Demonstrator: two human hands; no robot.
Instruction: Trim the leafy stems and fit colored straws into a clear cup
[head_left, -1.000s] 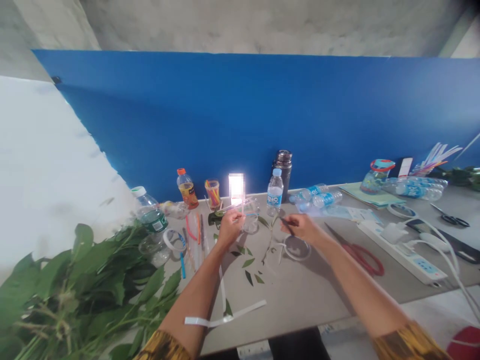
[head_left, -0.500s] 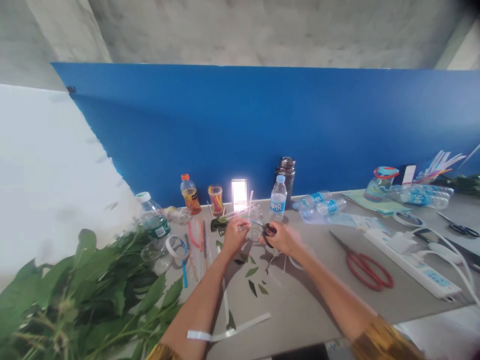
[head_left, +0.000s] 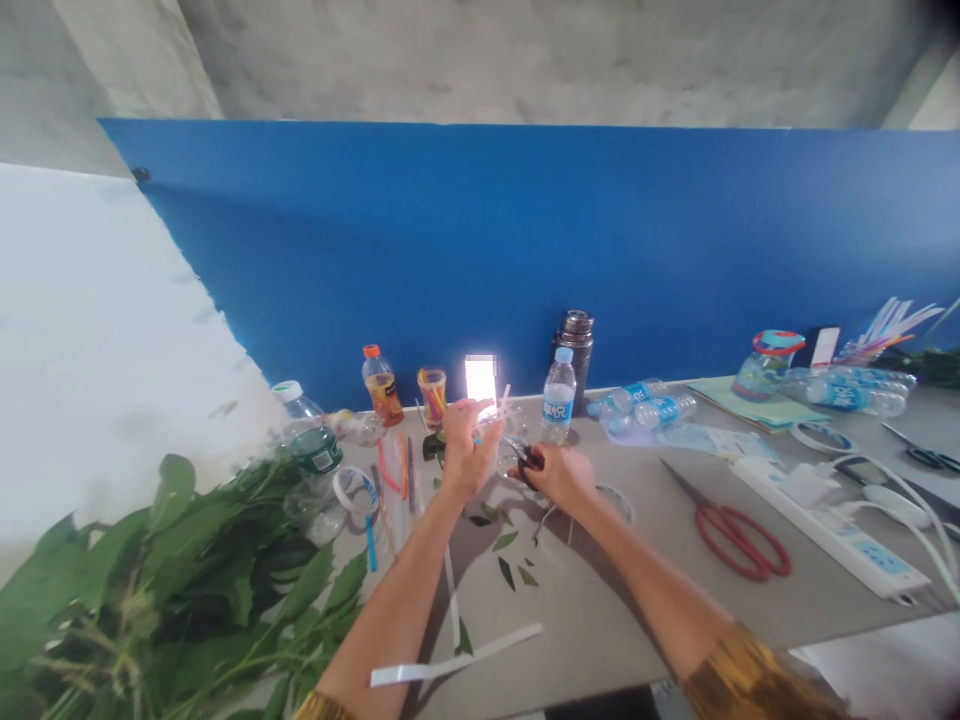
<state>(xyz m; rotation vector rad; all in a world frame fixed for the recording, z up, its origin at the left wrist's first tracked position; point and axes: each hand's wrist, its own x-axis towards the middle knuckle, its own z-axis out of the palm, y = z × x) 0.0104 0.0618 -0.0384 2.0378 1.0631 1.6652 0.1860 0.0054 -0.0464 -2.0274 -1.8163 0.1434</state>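
Note:
My left hand (head_left: 469, 448) is raised with thumb and fingers apart, in front of a bright upright screen (head_left: 480, 378), its fingertips overlapping the screen's lower part. I see nothing gripped in it. In my right hand (head_left: 561, 476) is a pair of small scissors (head_left: 528, 458) with dark handles, blades pointing up and left toward the left hand. Clear plastic pieces lie between and behind the hands, partly hidden. Below them, several cut leaf pieces (head_left: 505, 541) are scattered on the grey table (head_left: 570, 620).
Leafy branches (head_left: 187, 580) fill the left side. A juice bottle (head_left: 382, 388), a cup of colourful strips (head_left: 433, 392), a water bottle (head_left: 559, 398) and a dark thermos (head_left: 576, 350) stand behind. Red-handled scissors (head_left: 739, 535) and a power strip (head_left: 832, 530) lie right.
My left hand has lifted away from the scissors' tips and opened, moving up toward the bright screen. My right hand still holds the scissors, almost in the same place.

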